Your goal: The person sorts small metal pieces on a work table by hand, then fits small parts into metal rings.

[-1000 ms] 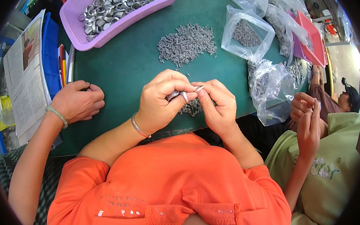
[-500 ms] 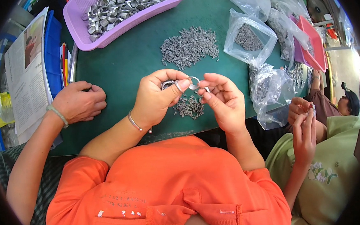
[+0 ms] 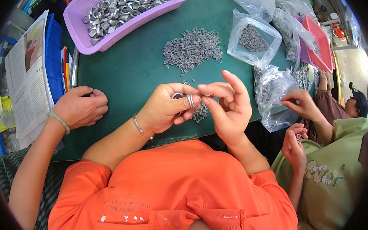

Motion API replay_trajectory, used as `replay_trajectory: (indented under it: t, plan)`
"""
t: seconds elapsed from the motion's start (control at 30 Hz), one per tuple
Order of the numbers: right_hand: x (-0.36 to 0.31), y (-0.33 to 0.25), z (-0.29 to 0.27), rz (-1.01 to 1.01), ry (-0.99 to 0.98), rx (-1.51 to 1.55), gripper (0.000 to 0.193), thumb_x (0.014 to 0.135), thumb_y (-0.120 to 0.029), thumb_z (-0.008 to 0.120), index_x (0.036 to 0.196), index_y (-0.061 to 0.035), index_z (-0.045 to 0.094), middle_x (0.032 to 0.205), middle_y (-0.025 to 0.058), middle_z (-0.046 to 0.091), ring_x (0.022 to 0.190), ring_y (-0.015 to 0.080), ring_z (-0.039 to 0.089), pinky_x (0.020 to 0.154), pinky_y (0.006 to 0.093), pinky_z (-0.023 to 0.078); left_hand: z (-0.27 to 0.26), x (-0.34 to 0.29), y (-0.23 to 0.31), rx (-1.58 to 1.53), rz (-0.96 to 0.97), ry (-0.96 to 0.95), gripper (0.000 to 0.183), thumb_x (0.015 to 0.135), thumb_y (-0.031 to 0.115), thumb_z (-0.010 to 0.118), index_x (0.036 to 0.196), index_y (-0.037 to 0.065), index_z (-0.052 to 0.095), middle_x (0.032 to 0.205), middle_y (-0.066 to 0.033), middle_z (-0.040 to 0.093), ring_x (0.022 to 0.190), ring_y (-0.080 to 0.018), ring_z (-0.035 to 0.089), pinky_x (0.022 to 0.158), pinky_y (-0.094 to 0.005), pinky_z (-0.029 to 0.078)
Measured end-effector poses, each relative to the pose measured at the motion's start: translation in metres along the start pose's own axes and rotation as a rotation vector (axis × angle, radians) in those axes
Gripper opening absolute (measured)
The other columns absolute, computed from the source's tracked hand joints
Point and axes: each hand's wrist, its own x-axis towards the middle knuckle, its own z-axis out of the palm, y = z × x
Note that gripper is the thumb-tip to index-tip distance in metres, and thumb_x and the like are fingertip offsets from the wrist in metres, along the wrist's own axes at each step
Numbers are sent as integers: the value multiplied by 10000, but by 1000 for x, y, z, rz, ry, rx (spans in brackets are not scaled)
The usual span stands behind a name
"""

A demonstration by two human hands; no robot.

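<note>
My left hand (image 3: 160, 108) is closed around several silver metal rings (image 3: 190, 100); one shows between the thumb and index finger, others against the curled fingers. My right hand (image 3: 230, 106) meets it at the fingertips. Its thumb and index finger are pinched together on something too small to make out, while the other fingers stretch upward. Beneath both hands lies a small pile of tiny grey metal pieces (image 3: 199, 113), partly covered by them. Farther off on the green table (image 3: 122, 72) is a larger heap of the same pieces (image 3: 192, 49).
A purple basket (image 3: 130, 29) full of rings stands at the far left. Clear plastic bags (image 3: 271, 88) and a pink basket (image 3: 321, 47) are at the right. Another person's hand (image 3: 82, 106) rests at the left; a co-worker in green (image 3: 339, 168) sits at the right.
The ring held up between both hands has come down into my left hand. My right fingertips have closed beside it. The right co-worker's hands have moved apart, one toward the bags.
</note>
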Motion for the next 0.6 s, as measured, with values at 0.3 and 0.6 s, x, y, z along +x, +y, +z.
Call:
replay_trajectory:
  t: [0.3,0.6]
  plan:
    - [-2,5,7,-293,15,-398,681,716,198,611,1327,26,365,1016,185,602,848,261,651,825,349,517,8,-1,-4,328,208,184,164,808,84,717,911,1,620,742,-9,612,617,-29,534,511,-178,435]
    - [8,-2,6,-451,-94,-691,462,768,49,617,1217,10,515,1005,145,609,864,265,633,856,454,504,11,1,-11,540,515,297,199,775,55,737,923,31,606,854,-1,625,755,-38,574,655,-196,494]
